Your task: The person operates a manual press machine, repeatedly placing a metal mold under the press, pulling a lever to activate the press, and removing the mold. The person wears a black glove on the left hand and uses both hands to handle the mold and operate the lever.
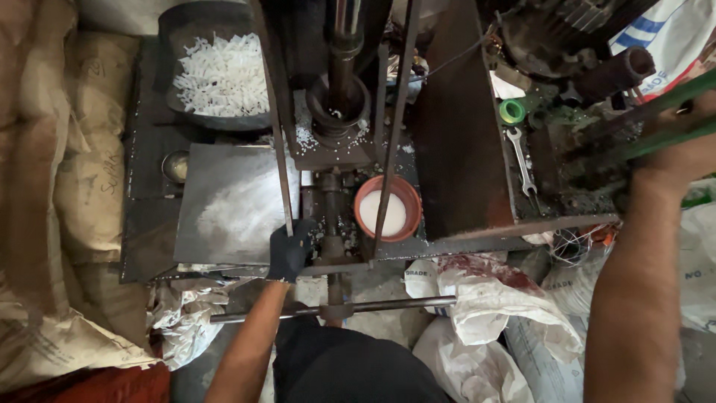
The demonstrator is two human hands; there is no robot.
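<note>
— Green lever [656, 101]: where is it, and who has it?

— Top right of the view, slanting over the greasy machine body. The right hand [682, 149] is wrapped around it, grip closed on the bar (edges blurred, but the fingers curl over it).

— Other hand?

— The left hand [289, 250], in a black glove, is low at the front of the press [339, 97], at the foot of a thin steel bar [282, 149] and the corner of the steel plate [231, 201]. Its fingers are bunched together. Whether they clasp the bar or only rest there, I cannot tell.

— Step in hand?

— My reading is that it is working the press: one hand on the lever, one at the bed. Any pull on that lever calls for the gloved fingers to be clear of the central column, and a steady hold on the right.

— Surface?

— The dark metal surface [149, 149] is dusted white. The plate carries a smear of white powder. An orange bowl [363, 195] of white powder sits just right of the column. Behind the plate is a pan [171, 33] heaped with white pieces. A spanner [522, 160] and a green tape roll [512, 110] lie on the right.

— Room?

— It is cramped. Brown sacks [74, 186] are stacked on the left, with white woven bags [492, 313] crumpled on the floor below (one stained red).
</note>
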